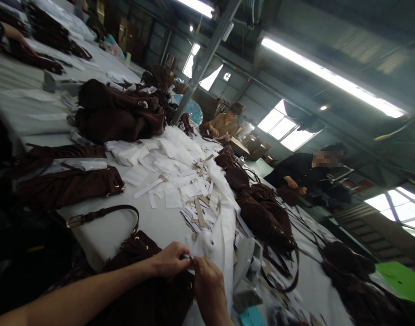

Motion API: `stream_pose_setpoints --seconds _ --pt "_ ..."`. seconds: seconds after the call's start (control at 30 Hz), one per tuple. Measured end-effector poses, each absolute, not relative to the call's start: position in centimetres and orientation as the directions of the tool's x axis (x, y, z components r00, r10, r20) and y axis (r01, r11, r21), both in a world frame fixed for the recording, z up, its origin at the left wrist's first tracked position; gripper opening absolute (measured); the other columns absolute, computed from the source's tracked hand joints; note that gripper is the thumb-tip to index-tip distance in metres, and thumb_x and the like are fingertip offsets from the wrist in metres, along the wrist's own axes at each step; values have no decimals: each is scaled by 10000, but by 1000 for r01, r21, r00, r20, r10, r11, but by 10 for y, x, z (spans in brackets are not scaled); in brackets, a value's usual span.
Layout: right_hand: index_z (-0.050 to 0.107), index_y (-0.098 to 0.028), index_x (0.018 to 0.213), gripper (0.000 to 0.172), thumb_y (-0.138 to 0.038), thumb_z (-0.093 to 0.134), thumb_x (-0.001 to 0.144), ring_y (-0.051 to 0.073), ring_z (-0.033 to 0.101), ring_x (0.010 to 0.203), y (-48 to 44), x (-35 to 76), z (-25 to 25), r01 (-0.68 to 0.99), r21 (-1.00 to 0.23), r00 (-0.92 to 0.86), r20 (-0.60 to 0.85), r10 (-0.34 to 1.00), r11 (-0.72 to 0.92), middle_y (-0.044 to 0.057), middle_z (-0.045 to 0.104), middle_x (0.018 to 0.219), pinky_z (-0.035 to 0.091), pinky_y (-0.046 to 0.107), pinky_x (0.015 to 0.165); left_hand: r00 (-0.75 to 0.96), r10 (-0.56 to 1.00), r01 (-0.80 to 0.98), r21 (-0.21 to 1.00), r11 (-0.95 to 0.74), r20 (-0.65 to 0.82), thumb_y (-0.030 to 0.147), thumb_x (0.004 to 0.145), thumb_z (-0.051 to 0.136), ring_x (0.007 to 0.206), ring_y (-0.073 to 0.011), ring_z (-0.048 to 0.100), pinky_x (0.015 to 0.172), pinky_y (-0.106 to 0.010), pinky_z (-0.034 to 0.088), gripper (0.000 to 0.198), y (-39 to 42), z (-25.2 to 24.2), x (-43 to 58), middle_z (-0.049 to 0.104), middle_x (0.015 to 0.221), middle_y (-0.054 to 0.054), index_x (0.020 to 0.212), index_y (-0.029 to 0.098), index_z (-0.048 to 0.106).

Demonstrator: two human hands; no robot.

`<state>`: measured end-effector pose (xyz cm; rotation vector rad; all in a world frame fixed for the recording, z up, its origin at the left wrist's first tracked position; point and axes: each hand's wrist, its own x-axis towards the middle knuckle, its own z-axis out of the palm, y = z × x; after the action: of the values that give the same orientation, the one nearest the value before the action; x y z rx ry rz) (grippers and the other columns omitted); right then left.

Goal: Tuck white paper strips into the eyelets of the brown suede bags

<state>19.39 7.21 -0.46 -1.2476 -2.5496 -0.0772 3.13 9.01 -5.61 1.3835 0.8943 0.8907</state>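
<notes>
Fingertips of my left hand (pixel 173 260) and my right hand (pixel 209 278) meet in a pinch over a dark brown bag (pixel 153 299). Something small and whitish shows between them, too small to name. The bag lies at the near table edge, partly hidden under my forearms. Its brown strap (pixel 107 210) with a gold buckle (pixel 74 221) curves out to the left on the table. Just beyond my hands are cut white and tan paper strips (pixel 200 213) in a loose pile.
White paper sheets (pixel 175 147) heap mid-table. Brown bags lie left (pixel 115 111) and right (pixel 265 213). A grey tape dispenser (pixel 248 267) stands right of my hands. Two co-workers (pixel 224 122) handle items across the table; another person's arm (pixel 19 36) reaches in far left. A metal post (pixel 207 59) rises behind.
</notes>
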Motion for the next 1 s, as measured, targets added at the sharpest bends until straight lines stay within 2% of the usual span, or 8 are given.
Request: stream_pose_setpoints --seconds 0.27,0.4,0.47,0.57,0.67,0.77,0.87,1.0 --pt "479 -18 1293 482 10 311 843 233 683 959 59 185 -35 710 228 -664 530 527 666 220 661 1135 550 295 736 499 850 -399 826 397 -167 358 712 556 253 -67 384 241 -179 267 195 104 -69 24 501 496 62 720 164 550" --pt "125 -35 1479 698 37 307 809 219 719 812 56 183 -55 758 224 -622 532 575 613 270 566 1259 555 274 562 522 834 -427 791 437 -179 408 732 581 244 -40 326 229 -168 204 244 107 -69 19 515 514 62 719 169 532" --pt "79 -64 1486 736 54 292 792 220 714 859 57 182 -61 767 179 -605 523 601 616 268 515 1315 564 273 583 530 829 -427 788 443 -179 418 718 639 234 -21 284 226 -163 147 274 105 -67 17 521 521 63 717 164 538" --pt "166 -115 1485 699 38 286 813 231 648 1059 56 185 -62 753 42 -578 518 630 657 211 474 1379 574 289 719 508 843 -434 792 429 -178 438 716 658 223 -15 275 222 -165 120 301 103 -64 16 520 513 61 700 162 537" --pt "375 -170 1419 526 -99 353 899 215 603 1134 52 203 -48 752 -233 -422 548 722 617 119 566 1323 540 286 847 471 865 -441 802 402 -175 459 711 661 215 -16 293 223 -165 104 325 102 -64 18 518 505 61 699 156 542" --pt "559 -180 1276 430 -360 450 900 220 668 994 54 250 -24 795 -549 94 533 841 259 99 664 1185 520 282 846 462 870 -439 807 394 -174 470 704 671 214 -8 296 226 -159 96 343 100 -64 21 521 508 62 712 151 545" --pt "582 -145 1242 633 -575 450 797 276 563 1155 60 313 -3 572 -803 605 275 747 -167 129 617 1251 414 358 993 480 861 -433 808 399 -168 471 702 687 225 8 281 231 -147 102 355 96 -65 21 520 515 71 719 152 532" --pt "713 -61 952 711 -672 485 668 339 613 1042 65 370 -1 433 -841 697 84 712 -325 213 690 1055 472 410 886 504 849 -405 824 396 -160 489 739 670 239 20 270 246 -136 91 372 96 -70 21 527 527 66 749 142 537"
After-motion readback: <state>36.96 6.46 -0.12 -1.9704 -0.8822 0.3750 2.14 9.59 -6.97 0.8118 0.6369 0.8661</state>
